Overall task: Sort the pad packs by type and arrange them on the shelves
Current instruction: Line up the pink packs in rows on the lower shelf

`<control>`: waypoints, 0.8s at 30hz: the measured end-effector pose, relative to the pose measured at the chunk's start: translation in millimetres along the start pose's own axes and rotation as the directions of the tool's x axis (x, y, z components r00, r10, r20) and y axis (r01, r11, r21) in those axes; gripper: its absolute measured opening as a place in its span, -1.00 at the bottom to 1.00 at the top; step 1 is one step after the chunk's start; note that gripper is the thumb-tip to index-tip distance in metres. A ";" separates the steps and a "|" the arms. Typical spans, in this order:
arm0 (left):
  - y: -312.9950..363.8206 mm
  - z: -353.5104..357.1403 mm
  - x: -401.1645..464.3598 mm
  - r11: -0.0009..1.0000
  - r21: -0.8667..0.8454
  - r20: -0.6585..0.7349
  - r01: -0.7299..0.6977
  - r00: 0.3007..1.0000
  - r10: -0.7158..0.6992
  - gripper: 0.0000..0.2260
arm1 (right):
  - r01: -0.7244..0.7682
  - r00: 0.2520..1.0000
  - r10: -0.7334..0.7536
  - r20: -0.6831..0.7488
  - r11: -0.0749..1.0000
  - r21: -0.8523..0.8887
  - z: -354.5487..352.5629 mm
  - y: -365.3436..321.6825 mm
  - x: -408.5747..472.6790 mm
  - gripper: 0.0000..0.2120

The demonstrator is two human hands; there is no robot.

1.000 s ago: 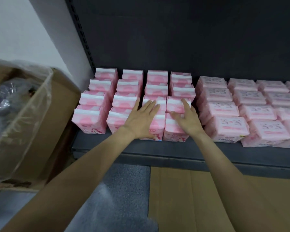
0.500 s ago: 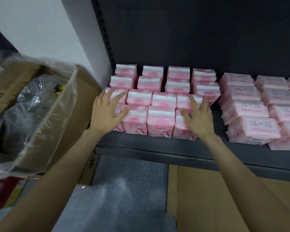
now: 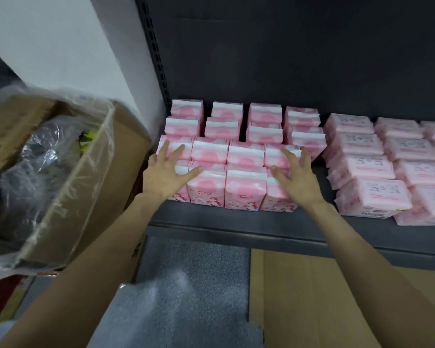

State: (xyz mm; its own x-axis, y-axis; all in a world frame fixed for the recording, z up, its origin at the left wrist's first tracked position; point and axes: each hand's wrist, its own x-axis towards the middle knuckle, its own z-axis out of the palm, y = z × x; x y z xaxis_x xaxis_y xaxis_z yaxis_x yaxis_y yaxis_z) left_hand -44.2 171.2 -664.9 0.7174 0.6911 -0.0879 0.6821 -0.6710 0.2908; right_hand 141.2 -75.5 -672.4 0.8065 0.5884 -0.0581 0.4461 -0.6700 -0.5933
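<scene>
Right now both hands are spread flat over the block of upright pink pad packs (image 3: pixel 245 194) that fills the left end of the dark shelf (image 3: pixel 236 219). The left hand (image 3: pixel 165 175) lies on the front corner pack nearest the shelf's slotted upright (image 3: pixel 156 54), fingers straight and fanned, thumb reaching toward the next pack; the right hand (image 3: pixel 298 180) rests on the block's right-hand front corner, fingers splayed and only slightly bent. Neither grip is closed on anything, so both are released, pressing or steadying rather than taking hold. Further along the shelf, just past the right hand, the flatter, paler pink packs (image 3: pixel 373 197) lie stacked in rows of their own, so the two types already sit apart on the shelf. Off the shelf's left end stands a cardboard box (image 3: pixel 68 197) lined with clear plastic, its contents too crumpled to name, and flattened cardboard (image 3: pixel 312 297) lies on the floor below the shelf edge. My guess is these packs are light and soft, film-wrapped and a little slippery, squashing under a hard squeeze and tipping easily since they stand on a narrow base. I would judge it best to push with open palms against the front faces to square the rows, and, to lift one, to pinch it across its broad sides low down, not by the crimped white top seam.
</scene>
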 end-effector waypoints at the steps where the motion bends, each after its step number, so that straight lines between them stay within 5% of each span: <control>1: -0.8 0.5 0.5 1.000 0.002 0.004 -0.008 1.000 0.008 -0.22 | -0.005 1.000 0.005 -0.003 1.000 0.009 0.7 0.2 0.2 -0.42; 5: -1.1 1.8 -2.7 0.993 0.114 -0.052 -0.032 0.998 0.038 -0.13 | 0.003 1.000 -0.002 -0.024 0.999 0.041 1.2 -0.1 -2.2 -0.41; 7: 3.4 2.3 -7.7 0.979 0.169 -0.125 -0.111 0.983 0.133 -0.13 | 0.096 0.991 -0.107 -0.076 0.986 -0.134 -5.0 1.5 -9.3 -0.35; 11: 13.9 9.0 -19.3 0.844 0.311 -0.103 -0.436 0.868 0.486 -0.13 | 0.388 0.907 -0.416 0.062 0.772 -0.503 -4.0 -0.1 -27.9 -0.10; 14: 17.9 21.5 -17.2 0.802 0.365 0.025 -0.473 0.866 0.499 -0.12 | 0.397 0.898 -0.419 0.136 0.638 -0.660 15.5 -1.1 -26.3 -0.17; 21: 27.6 22.7 -17.4 0.866 0.276 0.036 -0.418 0.904 0.425 -0.05 | 0.362 0.916 -0.381 0.124 0.655 -0.663 21.8 -0.4 -16.6 -0.26; 24: 37.3 16.8 -23.0 0.890 0.200 -0.066 -0.411 0.900 0.430 -0.12 | 0.381 0.907 -0.420 0.023 0.797 -0.468 2.5 -6.7 -16.7 -0.28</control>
State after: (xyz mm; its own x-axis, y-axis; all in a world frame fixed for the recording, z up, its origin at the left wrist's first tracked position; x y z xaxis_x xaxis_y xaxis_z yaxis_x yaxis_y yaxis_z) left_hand -32.9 125.8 -668.1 0.9300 0.3511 0.1084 0.3406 -0.9344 0.1044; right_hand 123.8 -79.7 -669.5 0.5351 0.8258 0.1782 0.8448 -0.5216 -0.1196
